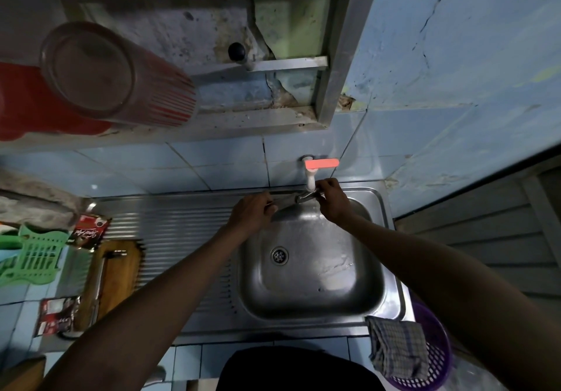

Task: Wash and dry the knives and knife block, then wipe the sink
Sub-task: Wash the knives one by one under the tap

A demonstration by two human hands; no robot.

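While both arms reach over the stainless steel sink basin point(306, 293), the left hand point(253, 212) grips the handle of a steel-bladed knife point(285, 201) and the right hand point(331, 201) pinches its far end beneath the white tap with a red lever point(317, 167). A brown wooden knife block point(113, 272) lies at nine o'clock, and a checked grey cloth point(396, 345) at five o'clock.

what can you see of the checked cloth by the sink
The checked cloth is a crumpled, folded rag in a grey, white and dark blue check, soft woven fabric by its look. It lies at the sink's near right corner, one edge on the steel rim, the rest draped over the purple basket beside it. Neither hand touches it. Whether it is wet cannot be told.
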